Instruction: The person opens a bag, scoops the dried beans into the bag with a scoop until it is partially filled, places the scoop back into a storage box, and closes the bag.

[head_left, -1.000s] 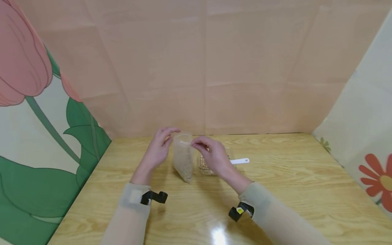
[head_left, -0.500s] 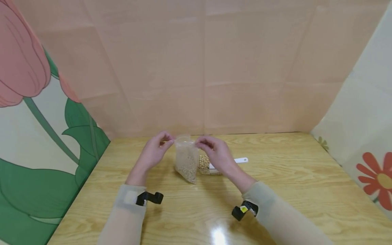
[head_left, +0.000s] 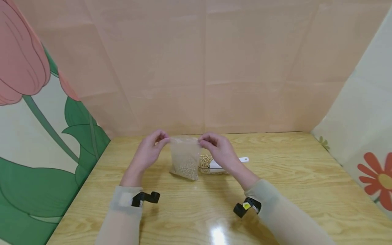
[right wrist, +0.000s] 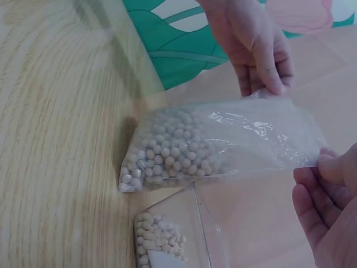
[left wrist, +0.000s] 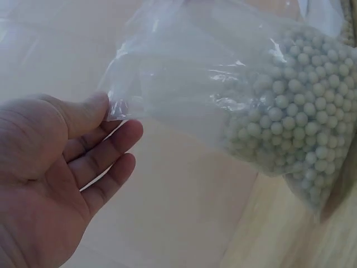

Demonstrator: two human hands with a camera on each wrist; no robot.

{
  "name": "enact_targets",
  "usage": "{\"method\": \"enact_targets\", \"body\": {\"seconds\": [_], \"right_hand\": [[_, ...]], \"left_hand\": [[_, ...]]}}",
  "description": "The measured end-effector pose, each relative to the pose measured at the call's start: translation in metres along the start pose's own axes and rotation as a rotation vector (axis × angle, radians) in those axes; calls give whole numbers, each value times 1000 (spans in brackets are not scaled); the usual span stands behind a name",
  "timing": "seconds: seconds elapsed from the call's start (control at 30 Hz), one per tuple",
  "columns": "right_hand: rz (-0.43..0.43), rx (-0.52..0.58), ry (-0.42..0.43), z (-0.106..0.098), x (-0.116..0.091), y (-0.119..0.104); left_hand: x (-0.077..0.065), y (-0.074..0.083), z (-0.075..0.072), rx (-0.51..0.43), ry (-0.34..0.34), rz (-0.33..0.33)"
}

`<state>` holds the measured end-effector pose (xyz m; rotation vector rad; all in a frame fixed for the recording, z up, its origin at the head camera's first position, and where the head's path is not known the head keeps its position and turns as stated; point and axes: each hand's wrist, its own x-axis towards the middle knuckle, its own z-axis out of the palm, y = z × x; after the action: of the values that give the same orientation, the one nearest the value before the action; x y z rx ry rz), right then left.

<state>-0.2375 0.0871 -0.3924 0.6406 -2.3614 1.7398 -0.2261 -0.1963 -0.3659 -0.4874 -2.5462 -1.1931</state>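
Observation:
A clear plastic bag (head_left: pixel 185 158) stands on the table, its lower part filled with round pale beans that look like soybeans (left wrist: pixel 304 106). My left hand (head_left: pixel 149 149) pinches the bag's upper left corner between thumb and fingers. At the upper right corner, my right hand (head_left: pixel 221 149) pinches the film the same way. The upper part of the bag is stretched flat between both hands. In the right wrist view, the left hand (right wrist: pixel 259 50) shows behind the bag, and the right hand (right wrist: pixel 334 206) is at the right edge.
Close to the right of the bag is a clear container (head_left: pixel 204 166) of similar beans, partly behind my right hand. A white scoop (head_left: pixel 215 164) lies in it, its handle sticking out right. The wooden table (head_left: pixel 183 211) ends at a pinkish backdrop (head_left: pixel 202 68).
My left hand has gone from loose beside the bag to pinching its corner. Both hands have spread apart, pulling the top wide, and the bag has turned to face me more.

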Motion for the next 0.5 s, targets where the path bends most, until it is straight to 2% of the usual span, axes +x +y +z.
{"method": "enact_targets", "body": {"seconds": [0.1, 0.33, 0.5], "right_hand": [[-3, -3, 12, -1, 1, 0], [-20, 39, 21, -1, 5, -3], [-26, 17, 13, -3, 10, -1]], "left_hand": [[0, 3, -5, 21, 9, 34], [-3, 11, -13, 23, 1, 65], [-3, 6, -15, 90, -11, 142]]}}
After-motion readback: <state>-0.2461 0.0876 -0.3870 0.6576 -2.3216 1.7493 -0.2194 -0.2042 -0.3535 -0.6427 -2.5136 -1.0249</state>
